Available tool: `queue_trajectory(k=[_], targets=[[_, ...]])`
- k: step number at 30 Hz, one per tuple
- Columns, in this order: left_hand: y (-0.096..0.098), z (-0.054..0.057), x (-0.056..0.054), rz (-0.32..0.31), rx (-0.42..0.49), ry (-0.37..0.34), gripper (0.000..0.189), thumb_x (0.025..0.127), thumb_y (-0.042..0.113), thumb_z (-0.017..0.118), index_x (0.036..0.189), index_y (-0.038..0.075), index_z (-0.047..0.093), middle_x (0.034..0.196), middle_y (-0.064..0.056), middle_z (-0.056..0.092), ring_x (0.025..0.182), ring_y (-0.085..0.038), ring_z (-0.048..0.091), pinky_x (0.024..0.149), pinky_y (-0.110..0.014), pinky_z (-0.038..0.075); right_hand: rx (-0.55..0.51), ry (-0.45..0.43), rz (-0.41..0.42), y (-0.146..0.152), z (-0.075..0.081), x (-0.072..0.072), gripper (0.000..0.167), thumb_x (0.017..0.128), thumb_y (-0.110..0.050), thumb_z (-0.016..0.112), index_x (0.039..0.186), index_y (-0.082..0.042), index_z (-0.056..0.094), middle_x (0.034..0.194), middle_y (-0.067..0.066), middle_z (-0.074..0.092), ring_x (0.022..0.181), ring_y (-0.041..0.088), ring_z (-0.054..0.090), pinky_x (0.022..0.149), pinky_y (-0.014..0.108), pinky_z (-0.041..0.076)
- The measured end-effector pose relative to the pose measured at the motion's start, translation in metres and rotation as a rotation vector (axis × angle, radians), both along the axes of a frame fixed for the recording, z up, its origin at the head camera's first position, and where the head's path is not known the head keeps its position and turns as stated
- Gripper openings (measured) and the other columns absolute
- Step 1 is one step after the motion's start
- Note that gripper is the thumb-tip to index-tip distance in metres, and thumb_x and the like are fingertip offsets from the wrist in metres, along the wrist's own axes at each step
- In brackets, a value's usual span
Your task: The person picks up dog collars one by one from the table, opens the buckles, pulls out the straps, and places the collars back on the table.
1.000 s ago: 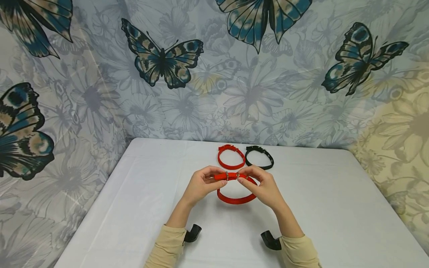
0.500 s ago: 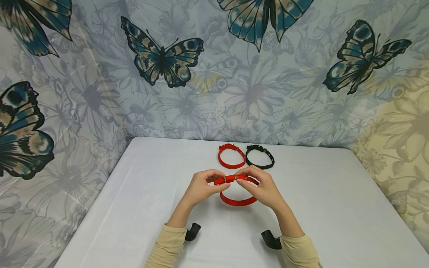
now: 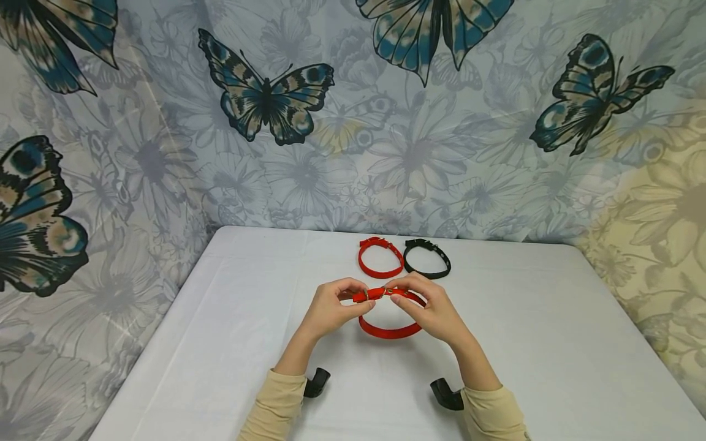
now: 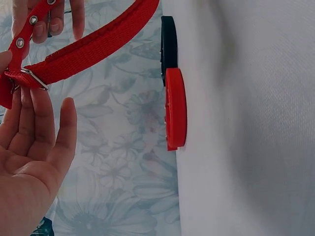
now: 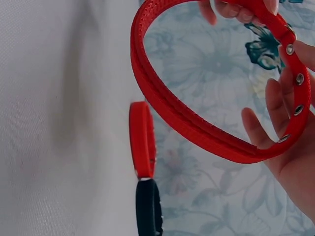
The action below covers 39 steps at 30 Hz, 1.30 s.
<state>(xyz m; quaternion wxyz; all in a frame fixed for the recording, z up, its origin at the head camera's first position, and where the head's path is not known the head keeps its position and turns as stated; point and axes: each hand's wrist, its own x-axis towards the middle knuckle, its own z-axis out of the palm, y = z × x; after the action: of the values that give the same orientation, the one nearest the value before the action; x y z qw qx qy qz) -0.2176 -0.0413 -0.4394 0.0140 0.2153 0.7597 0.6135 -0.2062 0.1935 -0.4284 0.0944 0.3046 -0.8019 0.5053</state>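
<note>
Both hands hold a red collar (image 3: pixel 390 333) in the air above the table, its loop hanging toward me. My left hand (image 3: pixel 331 307) pinches the strap's end beside a metal loop. With thumb and fingertips, my right hand (image 3: pixel 432 309) grips the strap close to the buckle. In the left wrist view, the collar (image 4: pixel 106 46) shows a silver metal frame and metal eyelets on its narrow part. In the right wrist view, several eyelets line the collar strap (image 5: pixel 197 135) beside the right fingers. Part of the buckle is hidden by the fingers.
A second red collar (image 3: pixel 380 274) and a black collar (image 3: pixel 447 262) lie fastened in rings, side by side, toward the back of the white table (image 3: pixel 248 343). A butterfly-printed cloth (image 3: pixel 419 153) hangs behind. Black wrist mounts (image 3: pixel 317 383) sit at both sleeves.
The metal fittings of the held collar have shifted slightly left, and its lower loop hangs a little lower. Both hands stay almost in place, still holding it. The two collars behind have not moved.
</note>
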Motion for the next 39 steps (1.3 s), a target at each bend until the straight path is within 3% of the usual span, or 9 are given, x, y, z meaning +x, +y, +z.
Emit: queue_trajectory(k=[8,17,22,29,35,39], targets=[[0.000,0.000,0.000,0.019,0.009,0.026,0.012,0.082,0.020,0.080,0.091,0.017,0.071,0.087,0.005,0.070,0.089,-0.014,0.067,0.088,-0.046,0.053,0.040,-0.008,-0.048,-0.002,0.006,0.004,0.027,0.091,-0.004,0.067,0.115,-0.017,0.069,0.099,-0.004,0.064,0.094,0.013,0.059,0.081,0.030,0.050],[0.002,0.001,0.000,0.021,0.035,0.047,0.016,0.081,0.013,0.080,0.094,0.012,0.072,0.090,0.001,0.071,0.091,-0.020,0.068,0.080,-0.042,0.055,0.051,-0.034,-0.036,-0.011,0.034,0.018,0.019,0.088,0.000,0.069,0.107,-0.004,0.069,0.101,0.003,0.067,0.097,0.016,0.062,0.092,0.035,0.050],[0.003,0.002,0.001,-0.007,0.011,0.092,0.015,0.082,0.017,0.080,0.095,0.016,0.072,0.089,0.006,0.070,0.091,-0.014,0.067,0.083,-0.041,0.055,0.048,-0.072,-0.071,-0.014,0.036,0.019,0.015,0.086,-0.003,0.073,0.101,-0.007,0.068,0.098,0.000,0.067,0.093,0.014,0.062,0.094,0.040,0.050],[0.004,0.002,0.001,-0.019,0.012,0.120,0.014,0.082,0.019,0.079,0.094,0.015,0.072,0.087,0.008,0.069,0.090,-0.014,0.067,0.084,-0.050,0.054,0.017,-0.092,-0.094,-0.016,0.035,0.019,0.015,0.084,-0.004,0.076,0.097,-0.008,0.069,0.093,-0.001,0.067,0.086,0.014,0.061,0.092,0.039,0.050],[0.003,0.002,0.001,-0.010,-0.010,0.137,0.014,0.083,0.019,0.079,0.094,0.016,0.072,0.087,0.009,0.069,0.089,-0.012,0.067,0.083,-0.034,0.055,0.032,-0.021,-0.073,-0.014,0.034,0.018,0.015,0.084,-0.001,0.074,0.097,-0.006,0.069,0.093,0.001,0.068,0.087,0.014,0.062,0.086,0.035,0.051],[0.003,0.001,0.000,-0.010,-0.004,0.121,0.013,0.083,0.019,0.079,0.093,0.017,0.072,0.087,0.008,0.069,0.089,-0.012,0.067,0.083,-0.038,0.056,0.040,0.007,-0.059,-0.013,0.032,0.018,0.015,0.085,0.000,0.073,0.098,-0.006,0.070,0.094,0.003,0.068,0.088,0.014,0.062,0.083,0.034,0.052]])
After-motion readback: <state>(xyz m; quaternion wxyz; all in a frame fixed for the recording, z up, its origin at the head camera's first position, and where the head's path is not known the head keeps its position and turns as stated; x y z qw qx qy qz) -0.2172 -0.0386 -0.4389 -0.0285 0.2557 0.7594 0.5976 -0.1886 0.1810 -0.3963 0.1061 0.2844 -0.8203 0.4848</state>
